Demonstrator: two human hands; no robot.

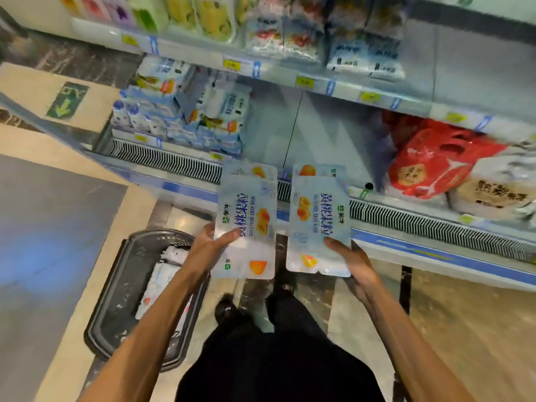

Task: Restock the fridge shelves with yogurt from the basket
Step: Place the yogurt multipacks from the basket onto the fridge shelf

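My left hand (208, 248) grips a pale blue yogurt multipack with peach pictures (249, 216) by its lower left edge, thumb on top. My right hand (352, 259) holds a second, matching yogurt pack (317, 224) by its lower right corner. Both packs hang side by side above the floor, just in front of the fridge's lower edge (435, 250). A dark basket (116, 300) stands on the floor at my left with white yogurt packs (162, 280) inside. The bottom fridge shelf (304, 134) shows a bare stretch straight ahead.
Stacked blue-white yogurt packs (185, 111) fill the bottom shelf's left part. Red bagged goods (435, 161) and a beige pack (493, 195) lie at its right. The upper shelf (290, 74) carries more packs and yellow price tags. My legs and shoes (261, 309) are below.
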